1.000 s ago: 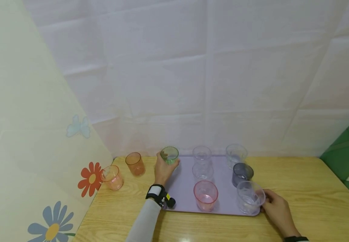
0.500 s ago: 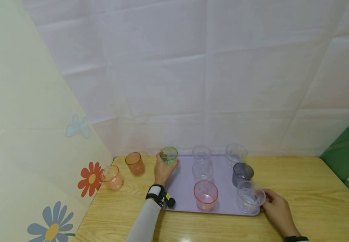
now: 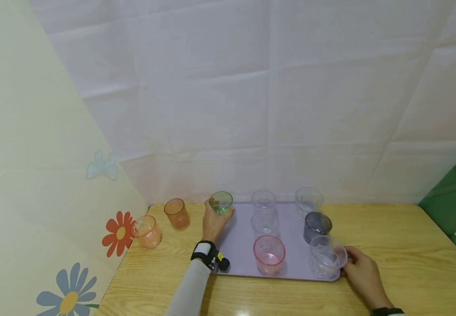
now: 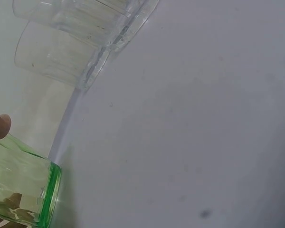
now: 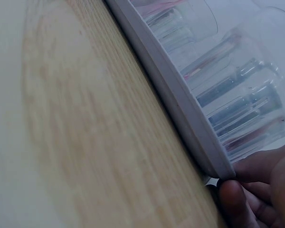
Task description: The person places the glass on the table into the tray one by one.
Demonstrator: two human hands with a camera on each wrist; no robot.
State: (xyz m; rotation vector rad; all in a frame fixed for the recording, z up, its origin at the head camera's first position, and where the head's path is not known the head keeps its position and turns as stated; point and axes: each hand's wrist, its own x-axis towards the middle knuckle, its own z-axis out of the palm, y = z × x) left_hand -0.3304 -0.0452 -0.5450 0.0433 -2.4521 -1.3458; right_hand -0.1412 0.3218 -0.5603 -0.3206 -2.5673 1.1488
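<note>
At the back left corner of a lilac tray, my left hand holds a green see-through cup, fingers and thumb around its sides. The left wrist view shows the green cup upright, its base at the tray surface. My right hand grips the tray's front right corner, thumb and fingers pinching the rim. Beside those fingers a clear cup stands on the tray. A dark grey cup is just behind it, and a pink cup stands at the front middle.
Two clear cups stand one behind the other at the tray's back middle. Another clear cup is at the back right. Left of the tray, an orange cup and an amber-brown cup stand on the wooden table. A pale cloth hangs behind.
</note>
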